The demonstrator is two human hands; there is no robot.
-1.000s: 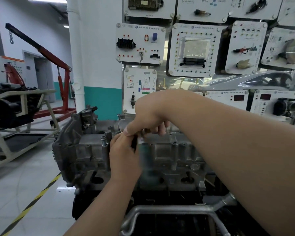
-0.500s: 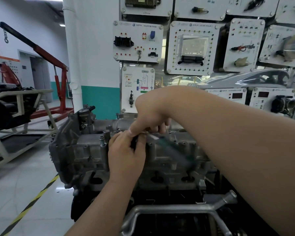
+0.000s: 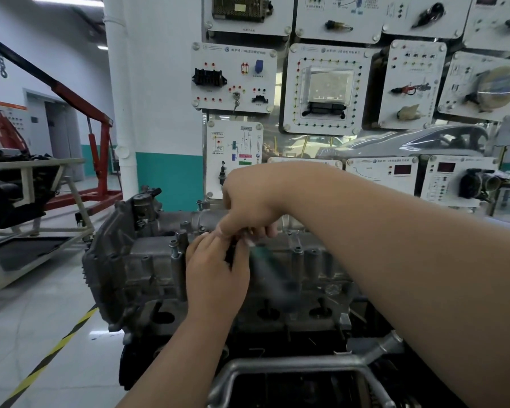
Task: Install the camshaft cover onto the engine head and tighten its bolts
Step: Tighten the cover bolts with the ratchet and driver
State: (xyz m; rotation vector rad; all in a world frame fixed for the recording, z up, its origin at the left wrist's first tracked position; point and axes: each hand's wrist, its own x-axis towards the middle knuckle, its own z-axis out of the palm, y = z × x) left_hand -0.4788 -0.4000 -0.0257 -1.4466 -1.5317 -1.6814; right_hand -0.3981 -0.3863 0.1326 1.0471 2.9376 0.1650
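Observation:
The grey cast camshaft cover (image 3: 147, 260) sits on the engine head (image 3: 159, 315) in the middle of the view. Bolts stand in its bosses; one bolt (image 3: 174, 249) is just left of my hands. My left hand (image 3: 215, 272) reaches up from below, its fingers curled round the head end of a wrench. My right hand (image 3: 248, 201) comes in from the right and pinches the same spot from above. The wrench's green handle (image 3: 273, 269) is motion-blurred and points down to the right over the cover. The bolt under the tool is hidden by my fingers.
A metal engine stand frame (image 3: 292, 366) is close in front below. Behind the engine hangs a wall of white training panels (image 3: 324, 89). A red engine hoist (image 3: 100, 142) and another stand (image 3: 27, 201) are at the left, with a yellow-black floor stripe (image 3: 50, 354).
The green handle has swung from hanging straight down to pointing down and right. Both hands have stayed at the same bolt. The view has shifted slightly.

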